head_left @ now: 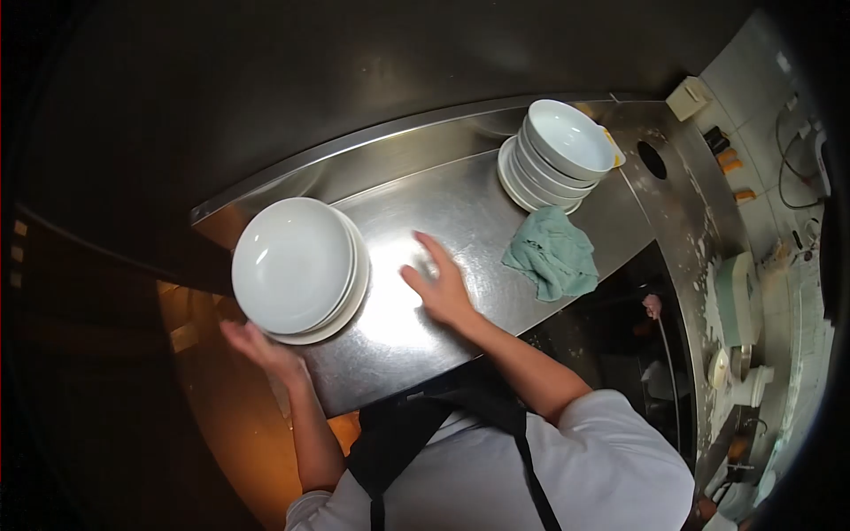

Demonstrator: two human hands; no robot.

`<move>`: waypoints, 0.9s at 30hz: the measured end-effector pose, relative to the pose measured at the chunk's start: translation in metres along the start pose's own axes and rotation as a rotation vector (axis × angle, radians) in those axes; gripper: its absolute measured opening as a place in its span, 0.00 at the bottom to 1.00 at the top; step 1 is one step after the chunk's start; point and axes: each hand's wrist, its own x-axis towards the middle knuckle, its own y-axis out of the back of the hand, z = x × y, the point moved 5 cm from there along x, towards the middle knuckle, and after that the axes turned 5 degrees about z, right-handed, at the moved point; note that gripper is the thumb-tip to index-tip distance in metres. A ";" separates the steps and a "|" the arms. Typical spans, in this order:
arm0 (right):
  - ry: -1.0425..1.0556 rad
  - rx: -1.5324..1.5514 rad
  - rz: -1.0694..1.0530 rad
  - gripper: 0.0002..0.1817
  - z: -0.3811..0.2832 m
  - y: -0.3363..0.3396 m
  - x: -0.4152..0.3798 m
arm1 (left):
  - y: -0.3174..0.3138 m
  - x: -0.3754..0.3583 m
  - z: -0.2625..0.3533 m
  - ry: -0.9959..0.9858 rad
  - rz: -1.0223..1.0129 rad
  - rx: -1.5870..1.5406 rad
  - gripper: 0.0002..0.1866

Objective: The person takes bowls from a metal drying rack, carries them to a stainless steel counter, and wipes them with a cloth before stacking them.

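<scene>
A stack of white plates (292, 265) sits at the left end of the steel counter (416, 336). My left hand (261, 352) is at the near left side of this stack, fingers stretched out close to its rim. To the right of the stack, my right hand (438, 283) hovers over the counter, thumb and fingers apart with nothing between them. Farther right stands a leaning stack of white bowls (571, 142) on plates. A crumpled green cloth (553, 254) lies in front of the bowls.
A raised steel ledge (354, 146) runs along the counter's back. To the right, a wet steel surface has a round dark hole (652, 160). A green and white container (737, 299) stands beyond the dark opening (611, 345) at the counter's right front.
</scene>
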 end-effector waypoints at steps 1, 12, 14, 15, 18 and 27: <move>0.070 -0.167 0.076 0.42 0.013 0.036 -0.007 | -0.002 -0.004 0.021 -0.127 -0.021 -0.050 0.34; -0.018 -0.954 0.271 0.41 0.104 0.165 -0.003 | -0.208 -0.197 0.165 -0.498 -1.386 -0.255 0.33; 0.096 -0.812 0.158 0.33 0.106 0.161 -0.002 | -0.255 -0.242 0.176 -0.691 -1.423 -0.198 0.36; 0.142 -0.661 0.064 0.31 0.121 0.163 -0.004 | -0.278 -0.256 0.178 -0.772 -1.398 -0.178 0.37; -0.203 -0.015 0.054 0.27 0.111 0.220 -0.008 | -0.350 -0.289 0.191 -0.974 -1.332 -0.115 0.40; -0.538 1.009 0.224 0.34 0.208 0.443 0.005 | -0.455 -0.335 0.197 -1.525 -1.503 0.077 0.26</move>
